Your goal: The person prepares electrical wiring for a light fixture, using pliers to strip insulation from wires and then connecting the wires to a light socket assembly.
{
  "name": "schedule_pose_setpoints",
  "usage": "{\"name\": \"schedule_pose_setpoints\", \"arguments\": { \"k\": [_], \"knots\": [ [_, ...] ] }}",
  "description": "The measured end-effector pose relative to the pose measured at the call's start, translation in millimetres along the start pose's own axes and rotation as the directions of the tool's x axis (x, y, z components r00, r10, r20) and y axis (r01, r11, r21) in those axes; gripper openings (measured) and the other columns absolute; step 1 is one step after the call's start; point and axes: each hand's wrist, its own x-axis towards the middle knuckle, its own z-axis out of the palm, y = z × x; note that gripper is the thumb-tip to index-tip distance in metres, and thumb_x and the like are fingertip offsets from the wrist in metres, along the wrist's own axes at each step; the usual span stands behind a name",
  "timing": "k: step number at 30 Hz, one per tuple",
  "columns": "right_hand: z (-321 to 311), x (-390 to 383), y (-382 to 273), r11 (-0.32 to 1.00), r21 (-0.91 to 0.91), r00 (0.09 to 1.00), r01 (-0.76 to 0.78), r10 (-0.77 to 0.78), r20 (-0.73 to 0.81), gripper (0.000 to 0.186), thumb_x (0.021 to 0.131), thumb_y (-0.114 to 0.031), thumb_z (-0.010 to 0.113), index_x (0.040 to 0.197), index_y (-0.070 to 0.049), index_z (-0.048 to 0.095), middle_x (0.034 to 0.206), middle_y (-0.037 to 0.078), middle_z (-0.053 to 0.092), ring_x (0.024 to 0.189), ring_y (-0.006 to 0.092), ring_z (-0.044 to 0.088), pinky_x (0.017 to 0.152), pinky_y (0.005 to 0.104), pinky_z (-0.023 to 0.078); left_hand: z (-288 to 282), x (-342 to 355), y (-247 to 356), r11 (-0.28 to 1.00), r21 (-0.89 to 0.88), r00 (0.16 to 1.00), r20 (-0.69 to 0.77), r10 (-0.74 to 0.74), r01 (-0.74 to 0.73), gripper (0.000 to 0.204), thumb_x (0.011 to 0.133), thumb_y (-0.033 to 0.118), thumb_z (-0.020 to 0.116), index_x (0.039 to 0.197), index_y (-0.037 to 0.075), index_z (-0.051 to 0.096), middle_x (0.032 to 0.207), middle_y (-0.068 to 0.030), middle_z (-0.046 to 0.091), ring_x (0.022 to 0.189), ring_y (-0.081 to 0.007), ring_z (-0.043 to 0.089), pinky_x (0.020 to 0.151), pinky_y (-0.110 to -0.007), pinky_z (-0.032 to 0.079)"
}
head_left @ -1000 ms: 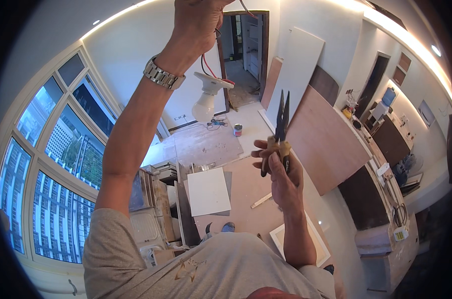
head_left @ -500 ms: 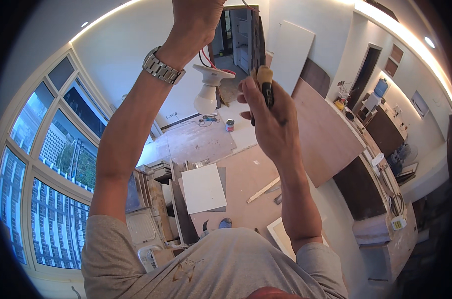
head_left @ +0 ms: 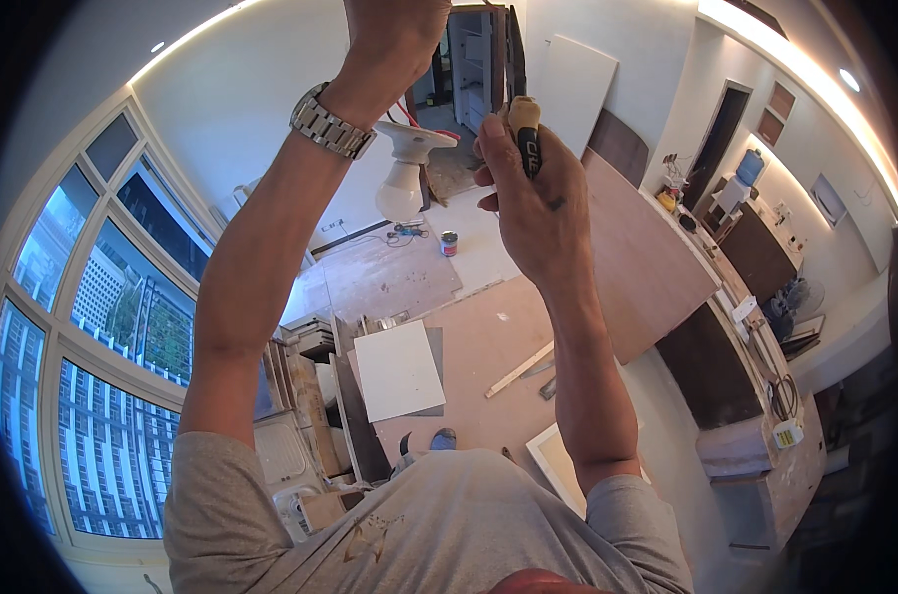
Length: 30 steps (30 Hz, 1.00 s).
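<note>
At the top edge is my left hand, raised, with a metal-band watch on the wrist. Its fingers are cut off by the frame. Just below it a white light bulb hangs in a round white lamp holder, with red wire running up behind the wrist. To the right of the holder, my right hand is closed around a tool with a black and yellow handle, its yellow end upward. The tool's working end is hidden, and its kind is unclear. The right hand and bulb are apart.
Below me are a white board, a wooden strip and stacked panels. A small can stands farther off. Large boards lean at right beside a long cluttered counter. Windows fill the left.
The view has shifted slightly. The right hand and its tool sit a little higher and farther left in view. The bulb also appears slightly higher; the left hand stays by the wires.
</note>
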Motion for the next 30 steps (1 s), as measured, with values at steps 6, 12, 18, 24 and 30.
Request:
{"name": "schedule_pose_setpoints", "arguments": {
  "k": [6,12,18,24,30],
  "knots": [
    [0,2,-3,1.0,-0.015,1.0,0.002,-0.002,-0.021,0.056,0.102,-0.054,0.062,0.1,0.002,0.066,0.085,0.006,0.067,0.073,0.0112,0.065,0.06,0.0277,0.055,6,-1,2,0.998,0.011,0.998,-0.014,-0.06,0.061,0.016,0.092,0.002,0.078,0.08,0.006,0.067,0.074,-0.0033,0.068,0.06,-0.007,0.056,0.055,-0.023,0.049],
    [0,6,1,0.998,-0.035,0.996,0.049,-0.051,-0.067,0.048,0.107,-0.038,0.059,0.08,0.001,0.053,0.059,0.004,0.048,0.056,0.0123,0.043,0.053,0.0372,0.039,11,-5,5,0.999,-0.02,1.0,0.004,-0.031,0.031,0.015,0.091,0.002,0.078,0.081,0.004,0.067,0.074,-0.0043,0.069,0.061,-0.0083,0.058,0.058,-0.023,0.052],
    [-25,17,-8,0.929,-0.355,0.981,0.101,-0.152,-0.117,0.048,0.104,-0.04,0.064,0.085,0.004,0.058,0.063,0.01,0.054,0.055,0.0178,0.048,0.055,0.0368,0.042,14,-4,8,0.998,0.024,0.997,0.032,-0.063,0.063,0.015,0.091,0.001,0.078,0.08,0.004,0.068,0.073,-0.0048,0.068,0.06,-0.0089,0.058,0.057,-0.023,0.052],
    [-57,28,-41,0.589,-0.785,0.963,0.19,-0.266,0.034,0.038,0.103,-0.031,0.064,0.095,0.006,0.062,0.073,0.021,0.062,0.064,0.0363,0.065,0.062,0.0406,0.053,16,-4,10,0.996,0.081,0.998,0.048,-0.029,0.025,0.019,0.09,0.0,0.077,0.075,0.005,0.066,0.067,-0.0022,0.065,0.054,-0.0071,0.052,0.055,-0.024,0.051],
    [-37,21,-58,-0.392,-0.917,0.869,0.077,-0.424,0.255,0.015,0.094,-0.016,0.069,0.098,-0.002,0.067,0.09,0.011,0.067,0.071,0.0207,0.072,0.054,0.0314,0.06,20,-1,10,0.991,0.117,0.995,0.074,-0.068,0.059,0.026,0.091,0.0,0.076,0.07,0.008,0.062,0.06,0.0018,0.058,0.048,-0.0059,0.045,0.054,-0.025,0.05]
  ]
}}
